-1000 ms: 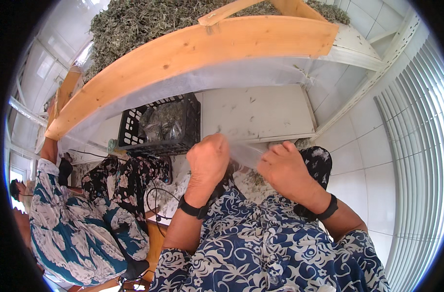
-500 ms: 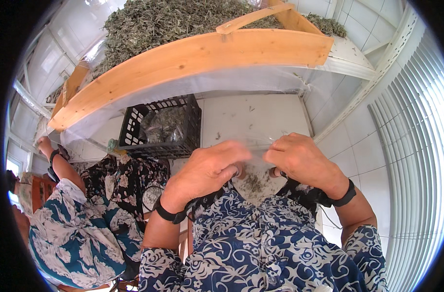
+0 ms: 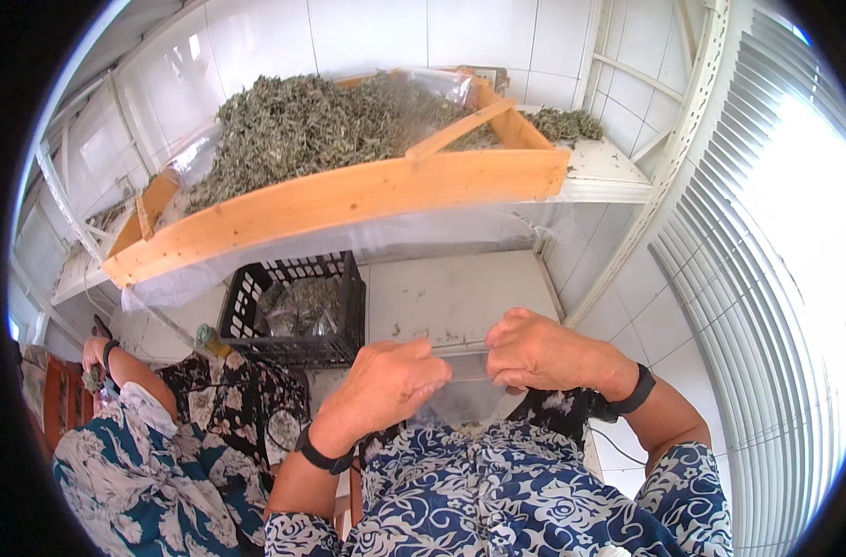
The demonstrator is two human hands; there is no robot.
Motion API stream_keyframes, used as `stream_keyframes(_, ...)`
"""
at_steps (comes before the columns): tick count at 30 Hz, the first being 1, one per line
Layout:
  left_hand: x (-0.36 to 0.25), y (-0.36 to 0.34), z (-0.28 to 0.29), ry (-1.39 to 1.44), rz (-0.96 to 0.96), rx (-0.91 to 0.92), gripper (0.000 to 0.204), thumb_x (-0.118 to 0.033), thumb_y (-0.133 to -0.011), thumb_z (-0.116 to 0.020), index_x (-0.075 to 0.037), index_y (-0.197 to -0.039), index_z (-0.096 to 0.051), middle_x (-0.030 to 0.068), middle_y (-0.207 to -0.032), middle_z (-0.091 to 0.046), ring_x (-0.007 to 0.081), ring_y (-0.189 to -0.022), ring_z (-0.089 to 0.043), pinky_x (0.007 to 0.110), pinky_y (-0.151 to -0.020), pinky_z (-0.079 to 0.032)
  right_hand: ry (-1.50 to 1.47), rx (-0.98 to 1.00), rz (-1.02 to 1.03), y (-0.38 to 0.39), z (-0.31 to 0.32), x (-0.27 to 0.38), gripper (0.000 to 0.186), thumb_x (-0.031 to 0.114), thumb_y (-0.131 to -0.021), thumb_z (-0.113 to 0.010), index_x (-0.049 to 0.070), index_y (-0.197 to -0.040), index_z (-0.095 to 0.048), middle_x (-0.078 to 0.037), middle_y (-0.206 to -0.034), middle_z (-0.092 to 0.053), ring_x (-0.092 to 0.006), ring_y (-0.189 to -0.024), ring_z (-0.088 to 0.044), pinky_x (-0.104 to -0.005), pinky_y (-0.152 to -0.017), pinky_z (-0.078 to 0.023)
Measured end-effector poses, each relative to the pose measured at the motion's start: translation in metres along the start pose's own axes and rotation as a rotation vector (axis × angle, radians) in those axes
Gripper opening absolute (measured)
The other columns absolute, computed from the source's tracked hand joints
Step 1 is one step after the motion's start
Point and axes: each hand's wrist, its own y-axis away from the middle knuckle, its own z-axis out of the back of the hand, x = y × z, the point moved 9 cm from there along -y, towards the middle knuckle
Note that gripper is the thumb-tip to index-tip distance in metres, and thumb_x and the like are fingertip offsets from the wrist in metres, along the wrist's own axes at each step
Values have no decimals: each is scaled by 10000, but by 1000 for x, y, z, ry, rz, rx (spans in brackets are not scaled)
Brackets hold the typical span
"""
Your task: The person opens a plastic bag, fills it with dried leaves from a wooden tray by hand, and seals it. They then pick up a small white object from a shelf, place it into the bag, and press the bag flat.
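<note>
A clear plastic bag (image 3: 464, 401) hangs in front of my lap, its upper edge stretched between my two hands. My left hand (image 3: 383, 382) is closed, pinching the left end of that edge. At the other end, my right hand (image 3: 551, 353) grips the edge with curled fingers. The bag looks empty, though its lower part is hard to make out against my patterned shirt. Just beyond my left hand stands a black plastic crate (image 3: 348, 320) holding clear bags filled with dried leaves (image 3: 300, 306).
A wooden-sided tray (image 3: 348, 192) heaped with dried leaves (image 3: 302, 130) rests on a white shelf ahead. Beneath it is a lower white shelf (image 3: 451, 288) with leaf scraps. A co-worker (image 3: 158, 455) sits at my left. A slatted blind (image 3: 748, 278) covers the right side.
The view has tilted up, showing more of the shelf and wall. My hands have pulled the bag's edge taut, and its clear sheet now shows below them. The co-worker's hand has shifted.
</note>
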Motion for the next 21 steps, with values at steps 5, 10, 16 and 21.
stream_keyframes(5,-8,2,-2,38,-5,46,130,-31,-752,-667,-106,-858,-650,73,-734,-540,302,-680,-571,390,-604,-461,22,-42,45,6,6,-6,100,185,-794,-686,115,-780,-616,-49,-824,-595,-259,-973,-576,-405,-881,-421)
stream_keyframes(10,-5,-20,6,15,39,34,199,30,-737,-641,-73,-906,-651,89,-786,-567,305,-724,-578,374,-632,-480,10,-215,85,12,35,-20,110,196,-793,-682,103,-787,-622,-82,-977,-613,-283,-986,-574,-413,-864,-451)
stream_keyframes(16,2,-43,3,-46,28,-13,183,33,-737,-634,-69,-888,-651,98,-784,-564,304,-715,-576,373,-621,-474,-36,-306,-70,38,70,-43,128,159,-813,-689,64,-877,-631,-83,-1089,-606,-306,-955,-586,-378,-828,-481)
stream_keyframes(21,14,-42,-11,-40,90,-59,218,34,-706,-662,-94,-882,-668,81,-778,-569,292,-697,-578,380,-592,-470,-16,-684,-223,79,147,-74,101,119,-853,-665,43,-910,-632,-81,-945,-621,-232,-861,-601,-328,-776,-485)
